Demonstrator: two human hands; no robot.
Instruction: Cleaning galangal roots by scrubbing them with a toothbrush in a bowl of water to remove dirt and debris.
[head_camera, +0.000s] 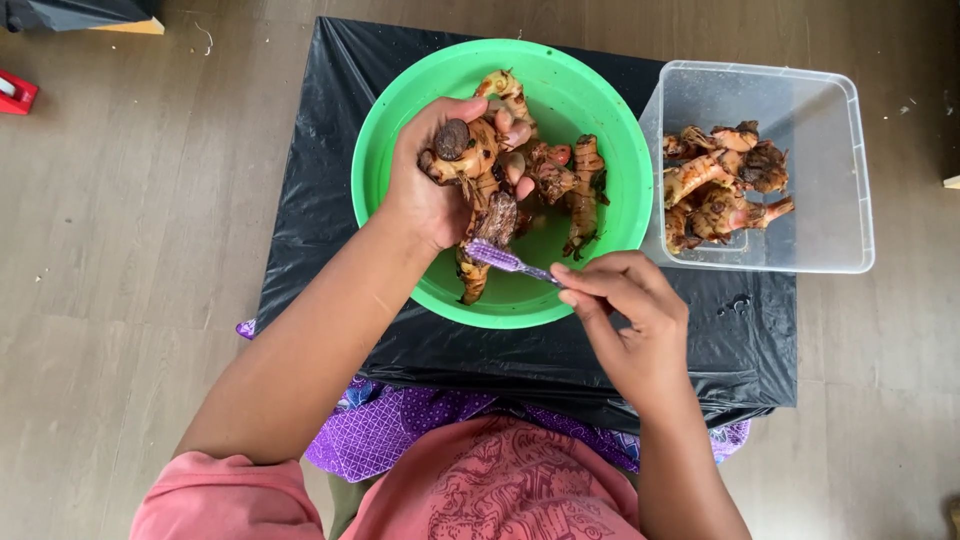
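Black plastic sheet (330, 250) bears green basin (600, 100) and clear tub (840, 170) of roots. Left hand (425, 190) grips knobbly galangal root (480, 190) over basin. Right hand (635, 320) pinches purple toothbrush (505, 260), bristles touching root.

1. Bowl (400, 110): bright green, plain.
2. Roots (480, 170): tan-orange, brown patches, pink tips.
3. Brush (497, 257): purple.
4. Table cover (320, 200): glossy black.
5. Tub (830, 160): clear.
6. Cloth (390, 430): purple, white print.
7. Shirt (480, 490): pink, line drawing.
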